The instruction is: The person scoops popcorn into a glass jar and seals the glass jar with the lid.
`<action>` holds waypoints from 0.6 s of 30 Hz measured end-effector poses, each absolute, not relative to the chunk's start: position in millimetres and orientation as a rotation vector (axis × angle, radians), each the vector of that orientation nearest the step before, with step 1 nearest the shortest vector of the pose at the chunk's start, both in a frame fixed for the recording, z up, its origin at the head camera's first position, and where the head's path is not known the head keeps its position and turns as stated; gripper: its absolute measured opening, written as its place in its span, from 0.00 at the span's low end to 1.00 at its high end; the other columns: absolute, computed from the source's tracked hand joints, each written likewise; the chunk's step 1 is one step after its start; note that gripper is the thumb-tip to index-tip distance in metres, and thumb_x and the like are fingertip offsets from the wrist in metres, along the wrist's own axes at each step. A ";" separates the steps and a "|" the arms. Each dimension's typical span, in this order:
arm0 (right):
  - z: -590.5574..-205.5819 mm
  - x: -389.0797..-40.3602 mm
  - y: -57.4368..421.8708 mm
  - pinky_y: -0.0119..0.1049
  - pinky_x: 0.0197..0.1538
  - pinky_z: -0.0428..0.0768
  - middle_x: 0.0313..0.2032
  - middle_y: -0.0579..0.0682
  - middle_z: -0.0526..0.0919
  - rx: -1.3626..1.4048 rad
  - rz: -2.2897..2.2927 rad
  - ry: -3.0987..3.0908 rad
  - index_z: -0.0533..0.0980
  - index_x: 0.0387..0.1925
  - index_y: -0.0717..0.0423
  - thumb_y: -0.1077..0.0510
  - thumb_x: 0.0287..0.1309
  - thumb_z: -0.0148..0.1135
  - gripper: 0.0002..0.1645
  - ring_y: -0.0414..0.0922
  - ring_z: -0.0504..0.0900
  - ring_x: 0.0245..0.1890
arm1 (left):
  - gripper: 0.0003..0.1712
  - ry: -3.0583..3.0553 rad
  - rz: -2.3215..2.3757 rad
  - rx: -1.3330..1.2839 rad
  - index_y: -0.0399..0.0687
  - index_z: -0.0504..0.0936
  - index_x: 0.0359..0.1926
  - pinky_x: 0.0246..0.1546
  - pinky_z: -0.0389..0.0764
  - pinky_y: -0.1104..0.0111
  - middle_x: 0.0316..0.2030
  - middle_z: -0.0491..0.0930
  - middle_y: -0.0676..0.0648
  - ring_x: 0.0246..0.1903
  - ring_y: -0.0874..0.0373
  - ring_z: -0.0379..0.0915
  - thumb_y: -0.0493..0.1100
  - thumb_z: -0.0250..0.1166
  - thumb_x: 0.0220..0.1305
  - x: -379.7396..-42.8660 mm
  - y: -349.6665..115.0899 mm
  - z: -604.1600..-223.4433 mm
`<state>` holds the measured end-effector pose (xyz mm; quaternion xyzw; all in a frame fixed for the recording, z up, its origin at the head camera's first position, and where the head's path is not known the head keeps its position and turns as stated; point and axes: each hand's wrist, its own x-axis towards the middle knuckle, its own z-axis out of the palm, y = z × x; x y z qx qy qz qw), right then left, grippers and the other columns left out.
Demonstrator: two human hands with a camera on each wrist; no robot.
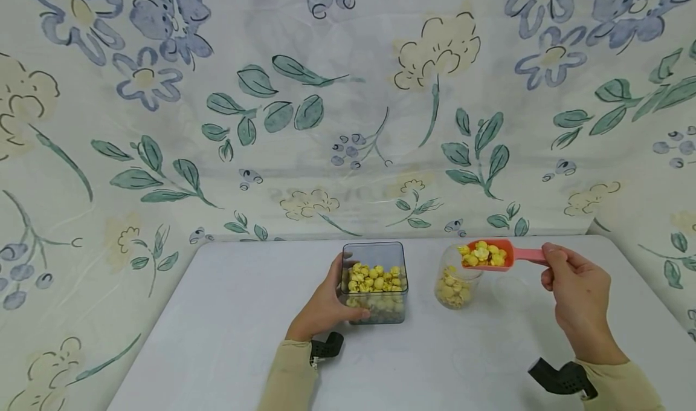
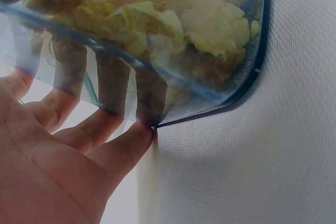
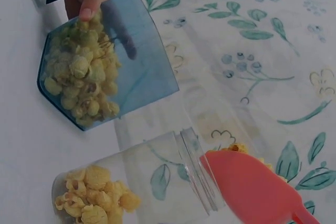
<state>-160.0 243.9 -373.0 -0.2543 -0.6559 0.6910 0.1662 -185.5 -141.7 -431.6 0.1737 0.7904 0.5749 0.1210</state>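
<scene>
A smoky blue clear container (image 1: 375, 253), partly filled with yellow popcorn (image 1: 375, 278), stands on the table. My left hand (image 1: 324, 305) grips its left side, the thumb across the near face and the fingers around the side. With my right hand (image 1: 583, 293) I pinch the handle of a red scoop (image 1: 524, 254). Popcorn pieces (image 1: 483, 254) fill the scoop, whose front end overlaps the mouth of a clear jar (image 3: 157, 156). More popcorn (image 3: 97, 195) lies at the bottom of that jar, which stands to the right of the container.
A faint clear disc (image 1: 512, 292) lies on the white table (image 1: 217, 326), right of the jar. Behind the table hangs a floral cloth (image 1: 348, 109). Black cameras are strapped to both wrists.
</scene>
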 end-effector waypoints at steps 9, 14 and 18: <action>-371.1 -161.1 245.8 0.21 0.22 0.73 0.25 0.43 0.78 -0.734 1.970 -1.858 0.75 0.49 0.62 0.46 0.55 0.62 0.27 0.39 0.70 0.16 | 0.64 2.316 1.679 0.515 0.63 0.40 0.71 0.52 0.71 0.61 0.68 0.53 0.48 0.65 0.54 0.52 0.41 0.76 0.43 -185.8 -141.3 -431.7; -370.2 -161.3 245.7 0.21 0.21 0.72 0.24 0.43 0.79 -0.730 1.961 -1.855 0.75 0.48 0.62 0.48 0.56 0.62 0.25 0.39 0.70 0.15 | 0.63 2.321 1.681 0.525 0.65 0.41 0.70 0.50 0.72 0.62 0.68 0.53 0.47 0.65 0.55 0.53 0.41 0.76 0.43 -186.4 -141.6 -432.5; -369.3 -161.4 245.6 0.22 0.20 0.72 0.23 0.43 0.79 -0.719 1.962 -1.848 0.77 0.45 0.61 0.48 0.56 0.62 0.22 0.38 0.70 0.14 | 0.63 2.313 1.685 0.527 0.62 0.41 0.71 0.49 0.72 0.62 0.68 0.53 0.47 0.63 0.55 0.57 0.41 0.76 0.43 -186.6 -141.5 -432.4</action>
